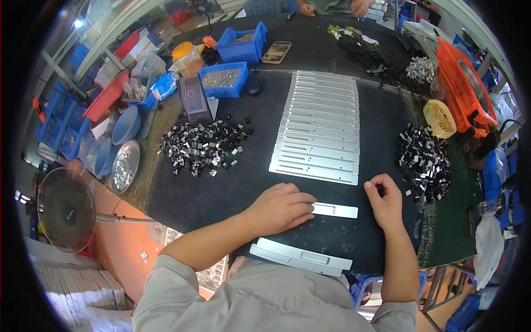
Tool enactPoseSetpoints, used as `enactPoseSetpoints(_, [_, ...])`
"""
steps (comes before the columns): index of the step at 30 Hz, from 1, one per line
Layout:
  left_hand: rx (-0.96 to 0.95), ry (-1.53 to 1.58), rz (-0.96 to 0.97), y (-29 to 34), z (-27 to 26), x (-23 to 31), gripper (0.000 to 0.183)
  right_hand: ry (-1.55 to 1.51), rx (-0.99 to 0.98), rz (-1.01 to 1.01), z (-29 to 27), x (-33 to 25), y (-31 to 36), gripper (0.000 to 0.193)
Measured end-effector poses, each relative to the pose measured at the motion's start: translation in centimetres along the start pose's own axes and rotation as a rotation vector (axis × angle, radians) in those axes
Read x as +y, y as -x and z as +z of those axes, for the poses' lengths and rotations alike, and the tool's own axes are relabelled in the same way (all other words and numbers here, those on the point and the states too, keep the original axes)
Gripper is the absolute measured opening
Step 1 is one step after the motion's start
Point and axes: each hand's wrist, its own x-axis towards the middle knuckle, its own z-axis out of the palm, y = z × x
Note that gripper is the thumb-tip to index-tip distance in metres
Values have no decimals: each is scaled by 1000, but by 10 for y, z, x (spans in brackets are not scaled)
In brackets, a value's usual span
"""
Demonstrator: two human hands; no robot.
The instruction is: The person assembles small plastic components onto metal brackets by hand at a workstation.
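My left hand (283,207) is closed over the left end of a silver metal strip (344,211) with a slot-like recess, which lies on the dark mat in front of me. Beyond the strip's right end, apart from it, my right hand (385,200) is closed with thumb and forefinger curled together; whatever sits between them is hidden. A row of similar silver strips (315,149) lies side by side just past my hands. Closer to my body, a few more strips (301,257) rest overlapping at the table's near edge.
Piles of small black-and-silver parts lie left (202,145) and right (423,163). Blue bins (222,77) of small hardware, a dark box (194,99) and a phone (276,52) stand beyond. An orange basket (462,83) is far right, a fan (66,202) left. Another person's hands (359,8) show opposite.
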Motion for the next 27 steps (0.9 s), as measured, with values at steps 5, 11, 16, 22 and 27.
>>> enactPoseSetpoints(5, [-50,6,108,6,-5,-16,20,143,-154,-158,7,-42,12,11])
enactPoseSetpoints(11, [-104,60,149,6,-9,-21,23,499,-579,-464,47,-77,6,11])
enactPoseSetpoints(16, [-84,37,113,3,2,-23,23,607,-640,-358,62,-81,-8,18])
enactPoseSetpoints(22, [-150,58,86,-2,1,-17,26,603,-598,-303,65,-72,-1,18])
enactPoseSetpoints(27, [-186,14,61,6,-2,-13,27,476,-519,-335,39,-78,2,22])
